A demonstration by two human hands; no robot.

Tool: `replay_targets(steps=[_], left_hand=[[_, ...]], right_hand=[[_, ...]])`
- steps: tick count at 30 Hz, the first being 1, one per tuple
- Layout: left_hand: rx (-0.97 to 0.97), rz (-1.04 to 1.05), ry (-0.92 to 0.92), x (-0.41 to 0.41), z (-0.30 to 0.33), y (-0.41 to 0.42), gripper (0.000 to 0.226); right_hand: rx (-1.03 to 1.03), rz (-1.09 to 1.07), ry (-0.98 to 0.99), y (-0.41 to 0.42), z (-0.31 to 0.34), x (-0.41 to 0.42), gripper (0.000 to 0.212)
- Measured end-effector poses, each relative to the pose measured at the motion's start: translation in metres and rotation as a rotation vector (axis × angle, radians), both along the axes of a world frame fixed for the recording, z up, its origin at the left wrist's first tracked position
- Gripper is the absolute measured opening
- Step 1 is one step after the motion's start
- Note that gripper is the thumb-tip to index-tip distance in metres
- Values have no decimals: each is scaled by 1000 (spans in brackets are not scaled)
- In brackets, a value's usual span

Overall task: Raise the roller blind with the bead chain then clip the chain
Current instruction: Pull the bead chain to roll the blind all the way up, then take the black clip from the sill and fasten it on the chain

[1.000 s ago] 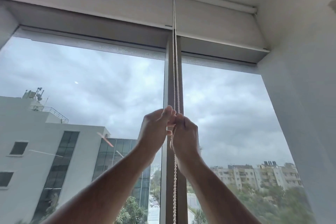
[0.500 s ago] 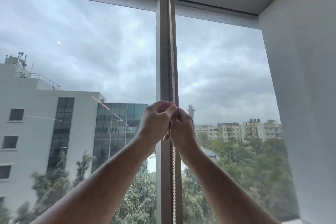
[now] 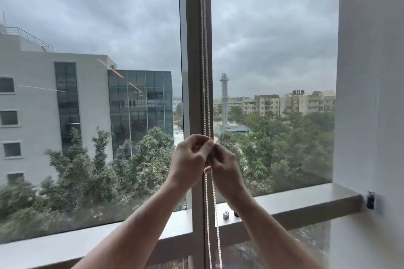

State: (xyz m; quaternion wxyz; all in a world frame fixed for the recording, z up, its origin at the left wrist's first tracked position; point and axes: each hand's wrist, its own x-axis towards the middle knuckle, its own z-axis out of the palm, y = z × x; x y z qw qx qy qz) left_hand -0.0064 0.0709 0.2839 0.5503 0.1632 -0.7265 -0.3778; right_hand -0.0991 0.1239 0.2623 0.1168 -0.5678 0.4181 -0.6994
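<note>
A white bead chain (image 3: 205,67) hangs as two strands down the front of the brown window mullion (image 3: 193,50). My left hand (image 3: 190,159) and my right hand (image 3: 225,166) meet at mid-height, side by side, both pinching the chain. Below the hands the two strands run down past the sill. The roller blind itself is out of view above the frame. A small grey fitting (image 3: 225,215) sits on the sill just right of the chain; whether it is the chain clip I cannot tell.
A grey window sill (image 3: 306,201) runs across the lower view. A white wall (image 3: 369,94) closes the right side, with a small dark bracket (image 3: 370,200) on it. Glass panes show buildings and trees outside.
My view has tilted down: the raised blind and ceiling have left the frame and the sill has come in. Both hands have stayed together on the chain, drawing it downward.
</note>
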Motion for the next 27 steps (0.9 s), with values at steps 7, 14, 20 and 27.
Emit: replay_targets(steps=[7, 14, 20, 27], left_hand=[[87, -14, -43, -7, -72, -15, 8], [120, -9, -90, -9, -136, -21, 14], [174, 12, -146, -15, -175, -26, 14], [241, 82, -143, -23, -219, -36, 16]], right_hand=[[84, -10, -14, -14, -74, -10, 26], [202, -83, -7, -21, -137, -20, 28], [311, -115, -17, -25, -182, -26, 23], [409, -100, -61, -25, -222, -59, 8]])
